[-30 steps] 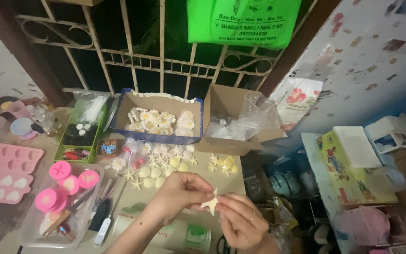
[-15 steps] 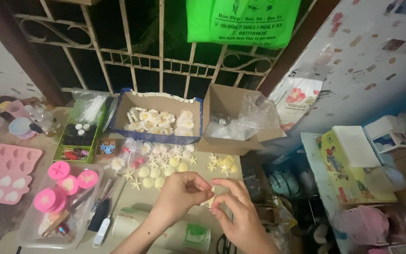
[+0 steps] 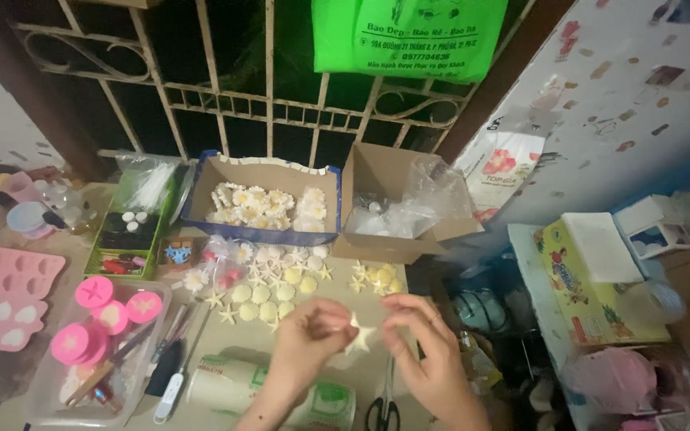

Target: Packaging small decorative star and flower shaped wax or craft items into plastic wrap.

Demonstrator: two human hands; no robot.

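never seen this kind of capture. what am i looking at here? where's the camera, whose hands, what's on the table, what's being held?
There is no machine: a person works with bare hands, and the one camera sits on their head looking down. The left hand and right hand meet in the middle, both pinching a small cream star-shaped piece. On the table behind them lie loose cream stars and shells. Further back stands a cardboard box of white flower pieces and a second box holding a clear plastic bag. At the left are a pink silicone mould tray and a clear tub with round pink moulds. Scissors lie near the bottom edge. A green bag hangs on the window grille.
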